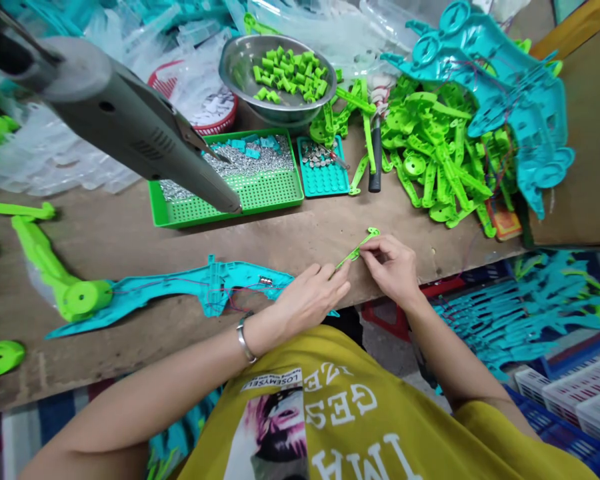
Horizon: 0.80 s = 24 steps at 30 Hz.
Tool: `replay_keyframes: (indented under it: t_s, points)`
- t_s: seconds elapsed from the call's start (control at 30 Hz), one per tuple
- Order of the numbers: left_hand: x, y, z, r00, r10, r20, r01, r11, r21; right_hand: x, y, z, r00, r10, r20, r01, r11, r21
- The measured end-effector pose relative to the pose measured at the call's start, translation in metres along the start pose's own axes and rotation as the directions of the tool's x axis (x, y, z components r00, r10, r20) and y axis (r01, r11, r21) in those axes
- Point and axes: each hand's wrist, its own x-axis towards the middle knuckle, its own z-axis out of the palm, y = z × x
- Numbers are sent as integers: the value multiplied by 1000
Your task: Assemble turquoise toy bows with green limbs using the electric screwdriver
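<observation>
A thin bright-green plastic arm piece (371,233) lies at a slant between my hands, just above the table's near edge. My right hand (394,268) pinches it near the middle with thumb and fingertips. My left hand (313,297), with a metal bangle at the wrist, holds its lower end, which the fingers partly hide. Under and beside my left hand rests a long teal plastic shell (165,285) with thin wires along it. At that shell's far left end sits a green limb with a round hub (86,299).
A grey electric screwdriver (145,127) hangs at the upper left over a green tray of screws (300,195). Behind are a metal bowl of green caps (230,73), a small teal tray (325,183), a black-handled hammer (375,157), heaped green parts (440,153) and teal shells (535,113).
</observation>
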Motion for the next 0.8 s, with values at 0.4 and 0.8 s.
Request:
replay_keyframes:
  t_s: [0.4, 0.8]
  points:
    - [1, 3, 1, 999, -31, -19, 32, 999, 8, 6, 13, -15, 970, -210, 125, 220, 973, -67]
    - [0, 3, 2, 998, -48, -30, 47, 999, -25, -1, 22, -5, 986, -169, 16, 169, 983, -68]
